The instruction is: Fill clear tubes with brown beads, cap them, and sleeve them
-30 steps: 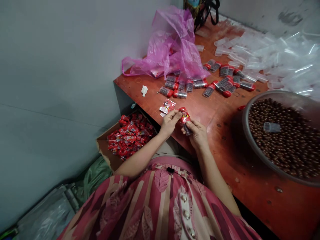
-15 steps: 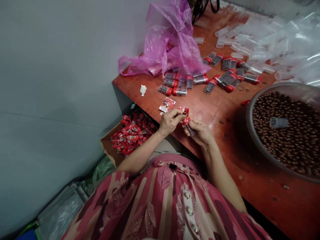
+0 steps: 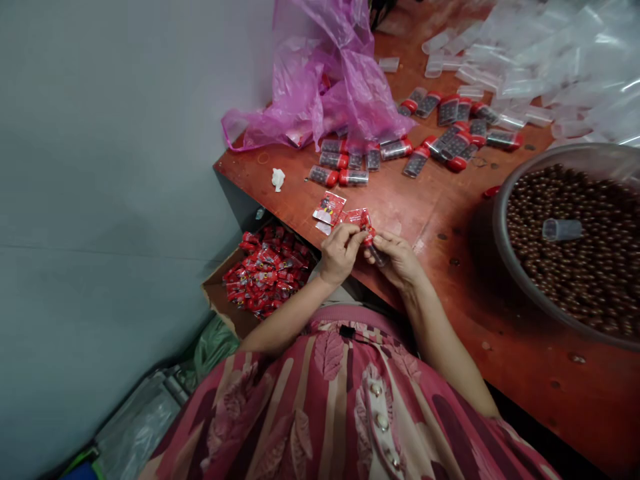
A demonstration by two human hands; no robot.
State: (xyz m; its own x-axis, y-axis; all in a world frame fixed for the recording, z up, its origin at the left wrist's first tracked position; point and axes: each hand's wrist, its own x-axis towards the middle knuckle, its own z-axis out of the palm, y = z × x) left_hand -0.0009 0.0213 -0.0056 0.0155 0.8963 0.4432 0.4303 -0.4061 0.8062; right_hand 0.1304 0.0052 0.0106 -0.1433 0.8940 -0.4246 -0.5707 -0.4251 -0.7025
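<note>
My right hand (image 3: 399, 259) is closed around a small clear tube (image 3: 379, 257) of dark balls, tilted with its red end toward my left hand. My left hand (image 3: 341, 252) pinches at a red printed plastic sleeve (image 3: 368, 235) over that end; its fingertips partly hide the sleeve. Just beyond the fingers, flat red printed sleeves (image 3: 330, 208) lie on the table. Below my left forearm, a cardboard box (image 3: 214, 288) holds many red-wrapped tubes (image 3: 265, 273).
Filled tubes with red caps (image 3: 417, 161) lie across the red table (image 3: 425, 207). Behind them are a pink plastic bag (image 3: 345, 87) and a heap of empty clear tubes (image 3: 525, 60). At right stands a large tub (image 3: 505, 220) of brown balls with a clear cup (image 3: 562, 230) inside.
Both hands stay together at the tube. My left fingertips have shifted slightly lower and closer over its red end. The view has tilted a little.
</note>
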